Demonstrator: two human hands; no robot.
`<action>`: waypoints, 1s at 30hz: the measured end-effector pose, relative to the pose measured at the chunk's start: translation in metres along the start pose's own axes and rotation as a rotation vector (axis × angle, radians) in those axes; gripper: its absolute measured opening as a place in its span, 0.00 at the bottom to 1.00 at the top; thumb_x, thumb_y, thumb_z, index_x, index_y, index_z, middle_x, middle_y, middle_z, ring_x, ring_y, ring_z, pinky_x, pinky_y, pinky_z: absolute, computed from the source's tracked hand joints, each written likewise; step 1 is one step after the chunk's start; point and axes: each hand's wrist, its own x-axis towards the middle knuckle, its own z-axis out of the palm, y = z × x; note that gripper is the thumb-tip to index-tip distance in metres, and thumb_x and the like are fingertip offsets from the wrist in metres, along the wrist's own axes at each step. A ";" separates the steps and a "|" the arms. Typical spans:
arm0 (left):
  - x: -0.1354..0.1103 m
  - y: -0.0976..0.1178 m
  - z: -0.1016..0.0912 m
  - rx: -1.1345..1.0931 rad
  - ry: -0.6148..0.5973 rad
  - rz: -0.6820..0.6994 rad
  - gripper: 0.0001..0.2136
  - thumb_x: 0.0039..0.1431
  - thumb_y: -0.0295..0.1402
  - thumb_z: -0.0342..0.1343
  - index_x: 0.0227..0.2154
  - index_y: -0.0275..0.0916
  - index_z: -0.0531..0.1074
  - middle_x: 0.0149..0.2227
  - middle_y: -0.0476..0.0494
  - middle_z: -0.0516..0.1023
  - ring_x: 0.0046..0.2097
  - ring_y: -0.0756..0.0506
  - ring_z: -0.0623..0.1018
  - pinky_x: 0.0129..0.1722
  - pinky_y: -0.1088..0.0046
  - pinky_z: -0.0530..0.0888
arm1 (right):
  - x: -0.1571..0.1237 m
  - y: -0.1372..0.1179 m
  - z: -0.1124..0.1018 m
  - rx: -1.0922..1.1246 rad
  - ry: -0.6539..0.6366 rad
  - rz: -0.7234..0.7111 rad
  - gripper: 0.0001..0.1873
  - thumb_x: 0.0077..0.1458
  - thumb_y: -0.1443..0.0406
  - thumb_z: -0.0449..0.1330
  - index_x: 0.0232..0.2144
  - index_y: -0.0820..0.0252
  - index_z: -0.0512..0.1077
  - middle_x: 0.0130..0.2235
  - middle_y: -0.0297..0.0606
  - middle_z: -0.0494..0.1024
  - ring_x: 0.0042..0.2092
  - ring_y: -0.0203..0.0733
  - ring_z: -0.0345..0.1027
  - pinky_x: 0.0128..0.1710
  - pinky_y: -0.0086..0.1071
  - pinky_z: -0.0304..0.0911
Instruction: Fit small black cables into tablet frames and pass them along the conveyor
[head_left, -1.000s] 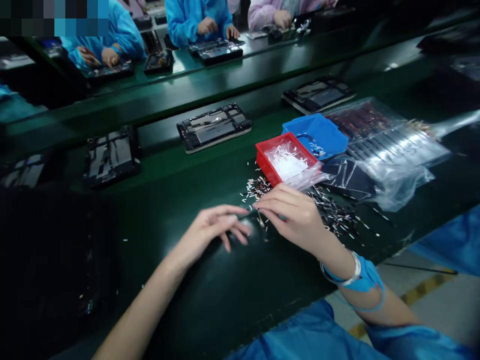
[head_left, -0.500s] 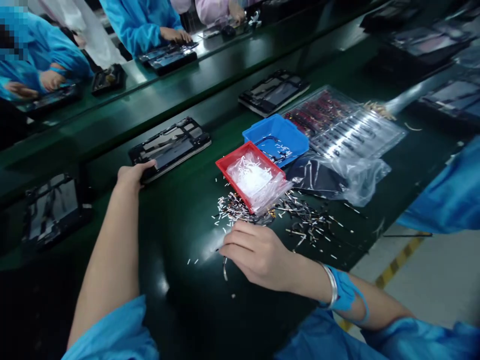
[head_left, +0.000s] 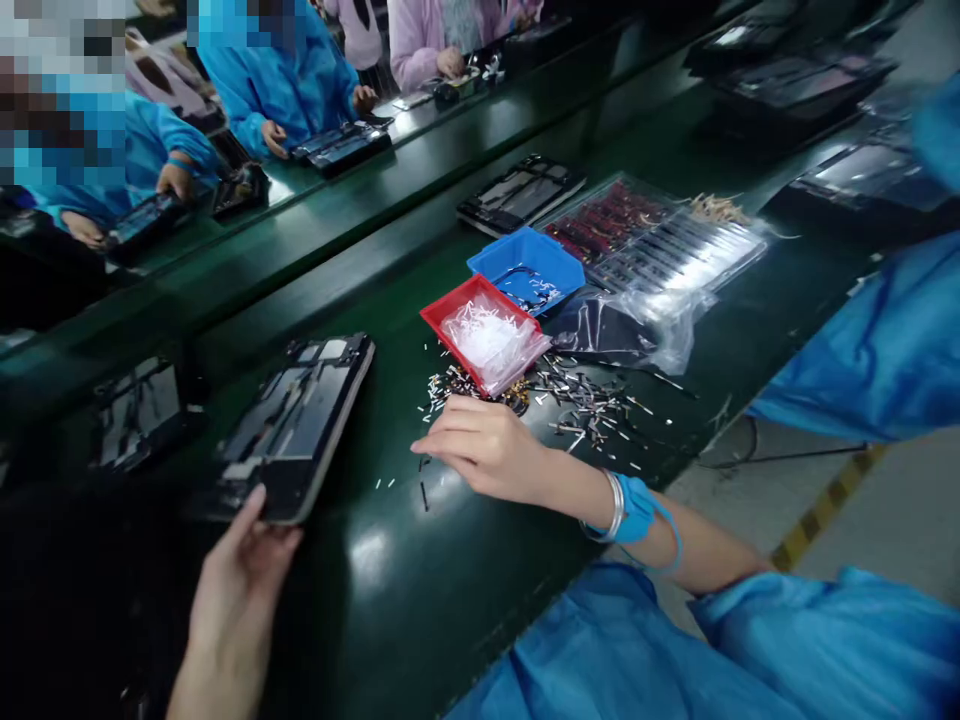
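My left hand [head_left: 244, 570] grips the near end of an opened tablet-like device [head_left: 292, 420], thumb on top and fingers beneath. The device lies tilted, its grey inner plates and dark cables showing. My right hand [head_left: 487, 450] is closed in a pinch over the green table, just in front of a pile of small loose parts [head_left: 585, 400]. A thin dark flex cable [head_left: 424, 495] hangs at its fingertips, partly hidden by them. Behind that hand, a red bin [head_left: 442, 310] holds a plastic bag of small white strips [head_left: 487, 335].
A blue bin [head_left: 487, 262] with small parts, a dark pouch in clear plastic [head_left: 600, 330] and a clear tray [head_left: 675, 250] stand beyond. Other opened devices lie at left [head_left: 139, 410] and back [head_left: 521, 190]. Co-workers in blue and pink sit opposite; a blue sleeve [head_left: 862, 350] is at right.
My left hand has drawn the device nearer and turned it. My right hand has shifted slightly left and away, the thin cable moving with it. The view has shifted a little.
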 end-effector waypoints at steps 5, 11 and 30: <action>-0.084 -0.080 -0.054 -0.159 -0.138 -0.188 0.09 0.44 0.30 0.67 0.31 0.36 0.78 0.32 0.44 0.81 0.34 0.45 0.80 0.22 0.79 0.74 | 0.004 -0.014 0.004 0.199 -0.062 0.121 0.08 0.58 0.70 0.58 0.31 0.63 0.77 0.30 0.38 0.80 0.34 0.36 0.69 0.36 0.32 0.67; -0.149 -0.138 -0.064 -0.303 -0.594 -0.511 0.16 0.48 0.37 0.68 0.42 0.42 0.79 0.52 0.37 0.76 0.55 0.35 0.74 0.36 0.70 0.77 | 0.011 -0.039 0.006 0.480 -0.209 0.472 0.05 0.51 0.72 0.63 0.27 0.60 0.79 0.31 0.36 0.78 0.34 0.34 0.70 0.35 0.31 0.66; -0.068 -0.100 -0.122 1.126 -0.240 1.241 0.18 0.59 0.22 0.53 0.52 0.30 0.68 0.50 0.31 0.75 0.50 0.37 0.75 0.44 0.61 0.75 | 0.023 -0.088 0.109 0.493 -0.605 0.890 0.04 0.43 0.72 0.62 0.24 0.61 0.71 0.24 0.31 0.75 0.27 0.32 0.67 0.27 0.27 0.61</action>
